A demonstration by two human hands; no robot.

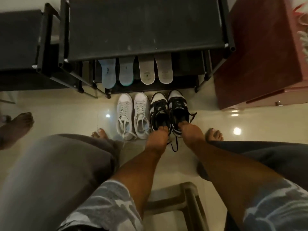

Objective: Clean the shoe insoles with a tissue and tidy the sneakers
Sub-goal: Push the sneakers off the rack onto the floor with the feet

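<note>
Black shoe rack [145, 27]. On the floor just in front of it, black-and-white sneakers [160, 107] beside white sneakers [125, 110]. Propped against its lower shelves, four insoles [146, 70]. Farther from the rack, left hand [157, 135] and right hand [190, 130], fingers curled inside one black-and-white sneaker each, gripping its collar.

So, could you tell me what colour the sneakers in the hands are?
The sneakers are black and white, best in head view.

1 head view, steeply down over sneakers [141, 110].
</note>
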